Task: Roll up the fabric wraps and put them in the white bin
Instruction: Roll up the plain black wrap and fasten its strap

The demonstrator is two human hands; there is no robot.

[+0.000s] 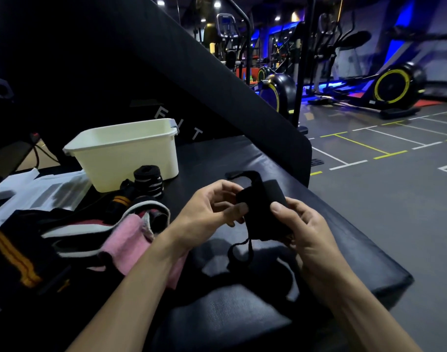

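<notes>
I hold a black fabric wrap (261,212) above the black padded bench (331,240), partly rolled, its thin loop dangling below. My left hand (212,209) pinches its left edge and my right hand (303,224) grips its right side with the thumb on top. The white bin (126,151) stands at the back left of the bench; nothing shows inside it from here. A rolled black wrap with white stripes (148,180) stands just in front of the bin. A pile of loose wraps, pink (126,240), black with orange stripes (11,252) and black-white, lies at the left.
The bench's inclined black backrest (192,72) rises behind the bin. White plastic packaging (39,189) lies at the far left. The bench's right edge drops to a grey gym floor (369,186) with painted lines; exercise machines (392,87) stand far behind.
</notes>
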